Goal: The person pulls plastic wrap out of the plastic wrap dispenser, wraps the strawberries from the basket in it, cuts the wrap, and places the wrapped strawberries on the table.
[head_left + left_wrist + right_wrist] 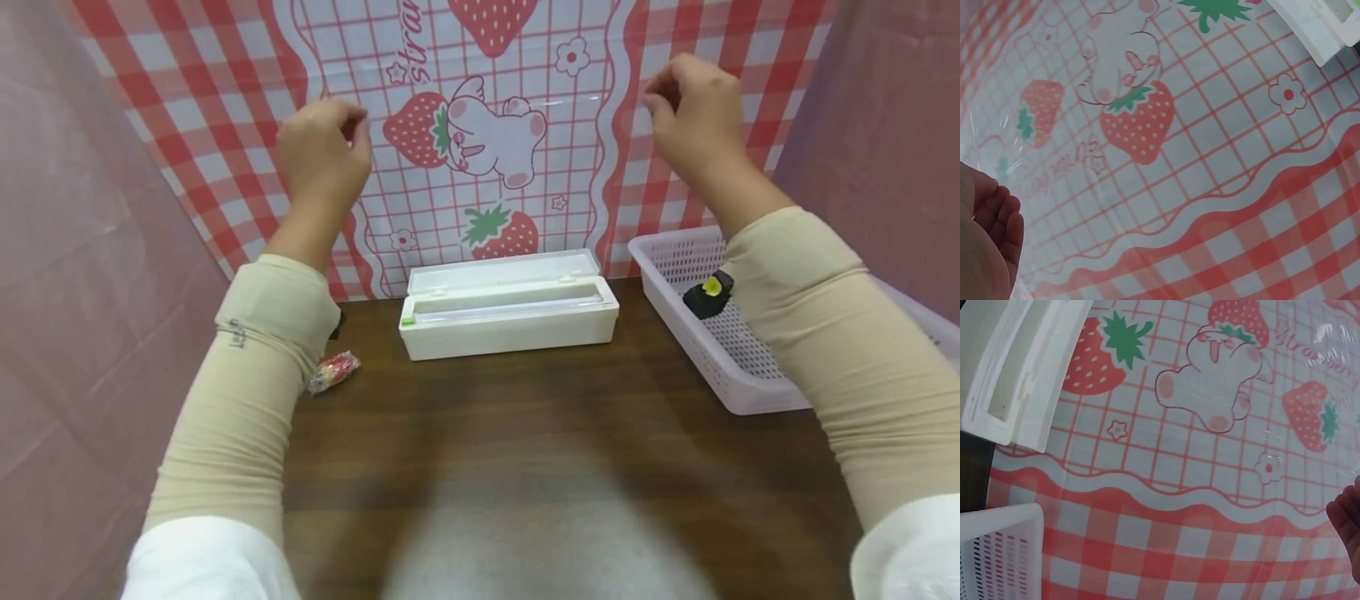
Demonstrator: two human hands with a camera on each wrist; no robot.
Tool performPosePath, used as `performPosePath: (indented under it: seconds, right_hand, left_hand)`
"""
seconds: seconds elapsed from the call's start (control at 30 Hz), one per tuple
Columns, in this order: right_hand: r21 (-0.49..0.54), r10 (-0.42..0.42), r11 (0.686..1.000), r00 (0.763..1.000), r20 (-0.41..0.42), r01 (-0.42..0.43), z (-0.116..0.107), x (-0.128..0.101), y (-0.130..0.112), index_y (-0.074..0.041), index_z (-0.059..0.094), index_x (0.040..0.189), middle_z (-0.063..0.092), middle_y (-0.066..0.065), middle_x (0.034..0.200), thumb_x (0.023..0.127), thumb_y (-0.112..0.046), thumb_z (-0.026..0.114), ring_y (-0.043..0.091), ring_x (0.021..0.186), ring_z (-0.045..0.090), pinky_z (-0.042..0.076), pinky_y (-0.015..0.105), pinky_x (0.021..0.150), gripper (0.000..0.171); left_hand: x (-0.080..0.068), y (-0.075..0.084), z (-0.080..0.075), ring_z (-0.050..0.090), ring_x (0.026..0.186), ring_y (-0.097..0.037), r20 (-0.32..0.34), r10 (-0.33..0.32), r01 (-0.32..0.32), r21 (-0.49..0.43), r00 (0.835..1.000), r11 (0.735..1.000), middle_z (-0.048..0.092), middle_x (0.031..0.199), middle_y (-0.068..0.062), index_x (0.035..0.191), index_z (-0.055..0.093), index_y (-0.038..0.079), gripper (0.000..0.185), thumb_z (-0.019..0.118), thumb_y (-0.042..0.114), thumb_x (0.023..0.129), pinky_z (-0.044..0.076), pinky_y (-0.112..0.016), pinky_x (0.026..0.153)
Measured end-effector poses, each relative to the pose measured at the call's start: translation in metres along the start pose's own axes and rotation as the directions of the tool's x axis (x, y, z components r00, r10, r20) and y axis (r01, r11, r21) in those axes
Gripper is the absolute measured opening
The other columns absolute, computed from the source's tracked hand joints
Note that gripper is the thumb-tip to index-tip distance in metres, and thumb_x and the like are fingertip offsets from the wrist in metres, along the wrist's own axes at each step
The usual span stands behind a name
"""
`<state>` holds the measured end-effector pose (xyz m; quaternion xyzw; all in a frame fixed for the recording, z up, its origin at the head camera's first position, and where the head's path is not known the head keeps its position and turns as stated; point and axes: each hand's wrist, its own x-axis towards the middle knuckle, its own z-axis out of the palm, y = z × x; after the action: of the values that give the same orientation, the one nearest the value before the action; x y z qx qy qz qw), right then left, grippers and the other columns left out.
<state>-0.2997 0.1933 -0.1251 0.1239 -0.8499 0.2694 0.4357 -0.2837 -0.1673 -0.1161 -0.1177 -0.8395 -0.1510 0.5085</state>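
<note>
Cling film point(555, 102), a clear sheet, is stretched between the two raised hands, high above the far part of the worktop point(525, 433); it is nearly invisible and shows mainly as a thin bright glint along its top edge in the head view and as shiny creases in the wrist views. The left hand point(324, 148) pinches the film's left end with curled fingers, and the right hand point(693, 112) does the same at the right end, thumb and fingers closed together. How much of the sheet each hand has gathered is hard to tell, since the film barely shows.

Below the film, at the far middle of the worktop, stands a long white dispenser box point(510, 315) with its lid tipped back (a small green tab sits at its near left corner). The film seems to rise from this box, though the link between them cannot be made out.

Right of the box is a white slotted basket point(675, 258), angled toward the near right, with a small black object point(708, 295) bearing a yellow spot lying inside it. Left of the box, just beside the left sleeve point(247, 392), lies a small red-and-white wrapped item point(335, 372).

Behind everything hangs a red-checked backdrop point(187, 100) printed with strawberries and a white cartoon animal.
</note>
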Motion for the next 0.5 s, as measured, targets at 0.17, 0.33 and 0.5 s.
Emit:
performPosePath:
  seconds: [0.17,0.33,0.5]
  right_hand:
    - [0.035,-0.039,0.999,0.998,-0.042,0.04,-0.012,-0.019,0.002,0.004,0.063,0.111,0.065,0.012,0.101,0.099,-0.019,0.055,-0.007,0.079,0.042,0.039,0.013,0.076,0.028]
    - [0.066,-0.125,0.989,0.987,-0.101,0.132,-0.026,-0.043,0.007,0.006,0.067,0.095,0.064,0.005,0.089,0.094,-0.019,0.06,-0.009,0.078,0.043,0.037,0.009,0.073,0.026]
    - [0.362,-0.078,0.928,0.996,-0.035,0.085,-0.039,-0.073,0.014,0.01,0.06,0.079,0.062,-0.012,0.086,0.087,-0.004,0.059,0.004,0.081,0.058,0.046,0.012,0.073,0.016]
  left_hand:
    - [-0.017,0.002,-0.019,0.068,0.081,-0.025,-0.072,0.073,-0.08,-0.102,0.995,0.992,0.073,0.088,-0.013,0.093,0.075,0.0,0.025,0.059,0.019,0.093,0.051,-0.038,0.079]
    - [-0.038,0.003,-0.038,0.066,0.073,-0.025,-0.101,0.159,-0.178,-0.216,0.982,0.96,0.071,0.08,-0.014,0.082,0.073,-0.004,0.024,0.067,0.019,0.087,0.05,-0.032,0.069]
    - [-0.058,-0.003,-0.054,0.063,0.073,-0.021,-0.008,0.294,-0.275,-0.378,0.956,0.884,0.07,0.081,-0.014,0.073,0.067,-0.005,0.019,0.07,0.011,0.082,0.047,-0.018,0.069]
